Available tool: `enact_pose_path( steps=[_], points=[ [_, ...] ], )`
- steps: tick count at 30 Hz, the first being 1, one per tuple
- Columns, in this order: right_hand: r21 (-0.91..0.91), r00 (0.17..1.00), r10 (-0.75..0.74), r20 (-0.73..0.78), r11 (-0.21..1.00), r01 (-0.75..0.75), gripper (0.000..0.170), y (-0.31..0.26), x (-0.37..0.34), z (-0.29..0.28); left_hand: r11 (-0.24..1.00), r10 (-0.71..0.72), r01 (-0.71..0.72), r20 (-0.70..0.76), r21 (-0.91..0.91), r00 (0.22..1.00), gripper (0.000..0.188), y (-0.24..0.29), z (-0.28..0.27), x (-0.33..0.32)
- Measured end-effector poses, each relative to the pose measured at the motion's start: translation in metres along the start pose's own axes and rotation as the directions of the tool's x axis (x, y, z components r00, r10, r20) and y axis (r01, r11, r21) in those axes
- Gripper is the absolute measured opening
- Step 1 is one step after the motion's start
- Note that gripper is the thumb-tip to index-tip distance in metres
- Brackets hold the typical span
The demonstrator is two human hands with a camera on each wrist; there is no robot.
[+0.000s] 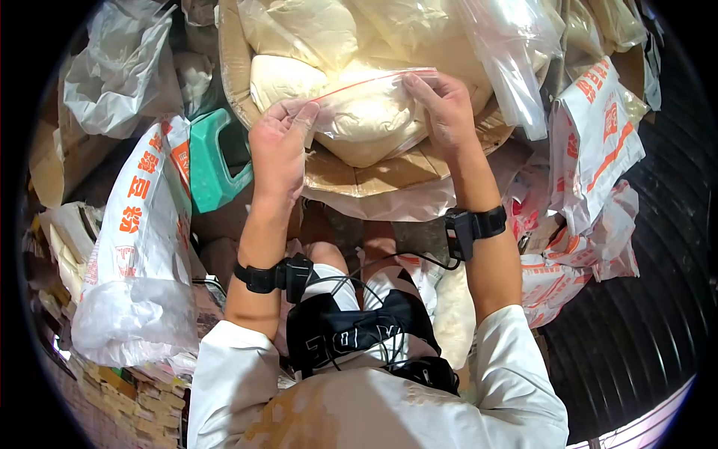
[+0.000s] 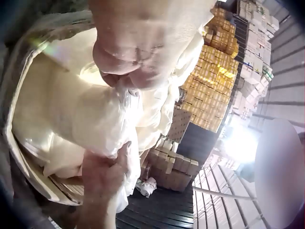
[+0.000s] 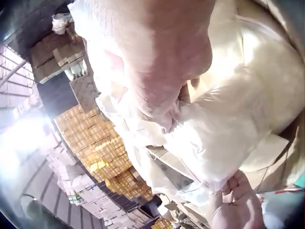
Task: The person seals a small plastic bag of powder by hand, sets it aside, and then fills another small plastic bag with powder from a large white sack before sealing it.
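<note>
Between my two hands is a clear zip-lock bag (image 1: 366, 112) of pale cream powder, its red zip strip running along the top edge. My left hand (image 1: 280, 150) pinches the left top corner between thumb and fingers. The right top corner is pinched by my right hand (image 1: 449, 112), its thumb lying along the strip. In the left wrist view the bag (image 2: 102, 121) hangs full and rounded between both hands. Below it in the head view stands a cardboard box (image 1: 359, 176) lined with plastic, which holds more pale powder (image 1: 288, 78).
A green plastic container (image 1: 213, 161) stands left of the box, beside a white printed sack (image 1: 134, 217). Clear plastic bags (image 1: 516, 67) lie over the box's right rim. More printed sacks (image 1: 594, 142) are at the right. Stacked yellow cartons (image 2: 209, 90) show in the background.
</note>
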State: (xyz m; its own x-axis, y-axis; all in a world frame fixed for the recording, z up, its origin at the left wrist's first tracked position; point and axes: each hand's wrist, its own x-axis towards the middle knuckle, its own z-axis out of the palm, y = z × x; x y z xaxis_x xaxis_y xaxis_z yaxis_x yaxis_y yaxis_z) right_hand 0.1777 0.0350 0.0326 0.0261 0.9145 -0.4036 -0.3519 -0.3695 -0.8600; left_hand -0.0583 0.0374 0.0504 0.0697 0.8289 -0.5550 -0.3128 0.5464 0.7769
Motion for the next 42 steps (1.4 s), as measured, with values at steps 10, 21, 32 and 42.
enact_pose_path(
  steps=[10, 21, 32, 42],
  points=[
    [-0.568, 0.985, 0.086, 0.148, 0.823, 0.014, 0.017, -0.062, 0.002, 0.001, 0.713, 0.114, -0.263, 0.263, 0.65, 0.958, 0.023, 0.052, 0.023, 0.006],
    [-0.326, 0.988, 0.072, 0.133, 0.945, -0.025, 0.016, -0.052, 0.008, -0.013, 0.296, 0.176, -0.479, 0.446, 0.826, 0.878, 0.02, 0.052, 0.089, 0.035],
    [-0.238, 0.986, -0.034, 0.16, 0.969, 0.072, 0.011, -0.02, 0.012, -0.016, 0.346, 0.253, -0.622, 0.569, 0.703, 0.783, 0.012, 0.038, 0.068, 0.036],
    [-0.056, 0.994, -0.031, 0.102, 0.998, 0.037, 0.011, -0.016, 0.011, -0.018, 0.407, 0.109, -0.456, 0.454, 0.791, 0.885, 0.015, 0.064, 0.018, 0.026]
  ],
)
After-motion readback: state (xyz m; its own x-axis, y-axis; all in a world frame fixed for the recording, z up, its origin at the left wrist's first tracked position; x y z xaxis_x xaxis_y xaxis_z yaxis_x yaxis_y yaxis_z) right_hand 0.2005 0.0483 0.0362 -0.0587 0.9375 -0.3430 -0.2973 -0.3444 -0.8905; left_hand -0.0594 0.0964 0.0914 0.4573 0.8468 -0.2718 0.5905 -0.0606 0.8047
